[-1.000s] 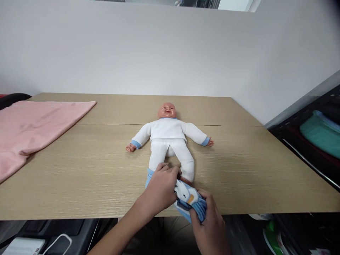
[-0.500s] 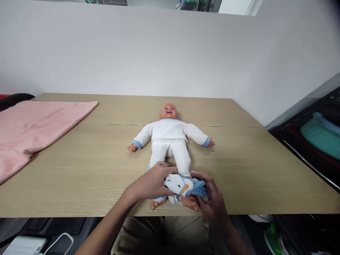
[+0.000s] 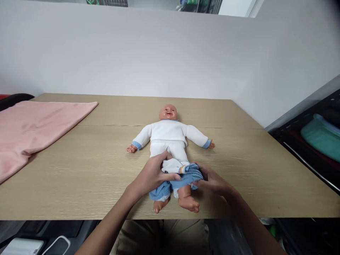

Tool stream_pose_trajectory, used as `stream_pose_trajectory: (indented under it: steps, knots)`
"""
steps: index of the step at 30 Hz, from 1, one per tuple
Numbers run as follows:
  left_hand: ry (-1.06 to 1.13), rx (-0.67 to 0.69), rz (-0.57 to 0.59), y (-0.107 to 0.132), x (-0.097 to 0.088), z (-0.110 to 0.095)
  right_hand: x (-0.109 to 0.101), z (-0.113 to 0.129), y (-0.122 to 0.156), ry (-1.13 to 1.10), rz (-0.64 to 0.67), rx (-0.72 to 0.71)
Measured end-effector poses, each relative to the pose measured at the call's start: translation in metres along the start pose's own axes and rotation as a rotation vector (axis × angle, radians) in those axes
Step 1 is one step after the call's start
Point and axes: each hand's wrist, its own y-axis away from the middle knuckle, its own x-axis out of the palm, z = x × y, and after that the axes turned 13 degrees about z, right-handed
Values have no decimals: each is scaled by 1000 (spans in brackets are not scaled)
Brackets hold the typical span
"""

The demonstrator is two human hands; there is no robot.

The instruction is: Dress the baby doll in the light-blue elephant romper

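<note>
A baby doll (image 3: pixel 169 131) lies on its back, head away from me, in a white top with blue cuffs and white trousers. Around its lower legs a blue-and-white baby garment (image 3: pixel 183 177) is bunched, with a white and orange printed patch. Both bare feet stick out below the cloth. My left hand (image 3: pixel 159 173) grips the garment's left side, thumb over the front. On the right side my right hand (image 3: pixel 209 177) pinches the blue folds, its fingertips partly hidden behind the cloth.
The doll rests near the front edge of a wooden table (image 3: pixel 79 170). A pink cloth (image 3: pixel 39 124) is spread at the left. A white wall (image 3: pixel 159 53) stands behind, and a dark rack with a green item (image 3: pixel 321 136) is at the right.
Both hands have moved up the doll's legs with the garment, away from me. More of its blue cloth shows, and the lower legs and feet are more exposed.
</note>
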Motion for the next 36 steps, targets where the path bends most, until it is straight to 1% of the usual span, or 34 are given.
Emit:
stream_pose_trajectory:
  steps: [2,4,5,6,8,10,12,13,15,17,18,20,22,24,26,29,31,33,36]
  knots:
    - [1,-4,-46,9,-3,0,-3,0,-1,-21,23,-16]
    - [-28,-50,-40,24,-10,2,-2,2,-2,-20,35,-46]
    - [-40,-84,-19,33,-13,5,-1,3,-3,-3,10,-60]
    - [-40,-116,3,42,-17,8,0,5,-4,20,-31,-71]
    - [-2,-170,40,56,-25,14,3,9,-9,51,-161,-83]
    - [49,-189,64,61,-30,20,3,11,-17,32,-269,-87]
    - [90,-158,64,57,-33,24,1,12,-27,-6,-320,-69]
    - [105,-127,46,51,-33,26,-1,12,-33,-14,-335,-53]
    - [132,-77,-35,38,-33,29,-5,12,-44,0,-343,-26]
    - [135,-68,-127,26,-32,32,-9,13,-52,34,-349,-21]
    - [123,-75,-155,22,-32,33,-11,15,-55,62,-348,-26]
    - [78,-87,-164,19,-32,34,-14,17,-57,129,-348,-56]
    - [43,-98,-118,23,-33,33,-16,19,-57,175,-352,-103]
    - [28,-99,-55,28,-35,32,-18,19,-58,164,-363,-136]
    - [8,-68,-37,29,-36,32,-19,19,-60,142,-380,-136]
    - [11,-23,-124,23,-36,36,-22,23,-67,196,-393,-105]
    - [70,-27,-178,14,-38,41,-25,30,-74,310,-361,-95]
    - [108,-40,-204,6,-41,45,-29,36,-81,387,-327,-116]
    - [65,-15,-247,-5,-47,51,-36,35,-92,307,-352,-160]
